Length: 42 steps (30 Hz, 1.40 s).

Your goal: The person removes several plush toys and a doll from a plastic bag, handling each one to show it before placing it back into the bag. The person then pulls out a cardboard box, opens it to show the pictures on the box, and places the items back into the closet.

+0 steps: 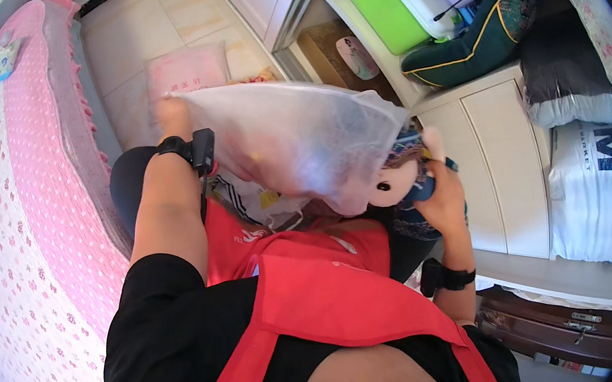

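Note:
My left hand (pixel 174 117) is closed on one corner of a translucent white plastic bag (pixel 289 127), which stretches across my lap toward the right. Soft reddish and pale shapes show dimly through the bag. In my right hand (pixel 444 199) is a plush doll (pixel 397 182) with a pale face, a dark eye and blue knitted parts. The doll lies against the bag's right edge, partly covered by it; I cannot tell whether any of it is inside. Beneath the bag, a white printed bag (pixel 245 199) rests by my red apron (pixel 336 296).
On the left is a bed with a pink dotted cover (pixel 50 203). A pink packet (pixel 187 68) lies on the tiled floor ahead. To the right, an open cabinet holds a green bin (pixel 384 12), a dark green cushion (pixel 469 43) and a white package (pixel 596 197). A brown case (pixel 551 321) sits lower right.

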Each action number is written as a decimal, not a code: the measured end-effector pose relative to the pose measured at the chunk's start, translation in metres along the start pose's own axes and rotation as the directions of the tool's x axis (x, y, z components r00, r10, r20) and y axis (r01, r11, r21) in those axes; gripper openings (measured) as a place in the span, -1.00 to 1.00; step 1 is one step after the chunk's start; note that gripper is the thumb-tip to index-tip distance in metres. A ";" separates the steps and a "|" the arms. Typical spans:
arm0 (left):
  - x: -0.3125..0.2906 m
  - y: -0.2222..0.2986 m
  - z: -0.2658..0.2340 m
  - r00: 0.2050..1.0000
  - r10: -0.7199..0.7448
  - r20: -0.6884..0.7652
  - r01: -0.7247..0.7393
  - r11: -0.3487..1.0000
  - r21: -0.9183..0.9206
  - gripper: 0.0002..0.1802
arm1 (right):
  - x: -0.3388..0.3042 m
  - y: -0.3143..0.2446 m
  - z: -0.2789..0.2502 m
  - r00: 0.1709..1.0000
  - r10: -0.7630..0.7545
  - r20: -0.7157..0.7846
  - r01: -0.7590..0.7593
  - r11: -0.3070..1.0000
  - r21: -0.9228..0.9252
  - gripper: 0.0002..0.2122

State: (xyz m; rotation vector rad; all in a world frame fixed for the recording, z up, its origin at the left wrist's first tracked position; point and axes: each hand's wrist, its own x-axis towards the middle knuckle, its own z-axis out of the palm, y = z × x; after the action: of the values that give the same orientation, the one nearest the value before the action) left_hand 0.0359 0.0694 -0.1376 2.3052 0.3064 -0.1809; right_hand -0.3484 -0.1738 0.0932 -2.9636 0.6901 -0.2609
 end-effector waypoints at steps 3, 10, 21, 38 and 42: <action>-0.019 0.009 -0.015 0.985 0.145 0.090 -0.162 0.964 0.210 -0.66 | -0.018 0.019 -0.016 1.000 -0.006 -0.021 0.005 0.999 -0.044 -0.56; 0.018 -0.015 0.021 0.987 -0.013 0.157 0.022 0.998 -0.051 -0.68 | -0.028 0.028 -0.051 0.987 -0.040 -0.157 0.017 0.988 -0.150 -0.60; -0.160 0.142 -0.085 -0.053 0.747 0.663 -0.167 0.648 -0.743 -0.10 | 0.015 0.029 -0.002 0.981 0.055 -0.185 0.055 0.839 0.541 -0.47; -0.232 0.163 -0.156 0.110 0.964 0.244 -0.598 0.260 -0.758 -0.47 | 0.064 -0.002 0.146 0.990 -0.122 -0.072 0.139 0.935 0.326 -0.45; -0.236 0.177 -0.155 0.079 0.984 0.162 -0.716 0.169 -0.677 -0.61 | 0.061 -0.002 0.151 0.988 -0.133 -0.077 0.151 0.940 0.307 -0.44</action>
State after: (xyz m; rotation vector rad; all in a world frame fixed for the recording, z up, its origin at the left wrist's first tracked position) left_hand -0.1365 0.0275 0.1445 1.4224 -1.3472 -0.1459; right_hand -0.2659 -0.1918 -0.0454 -2.7109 0.3950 -0.4220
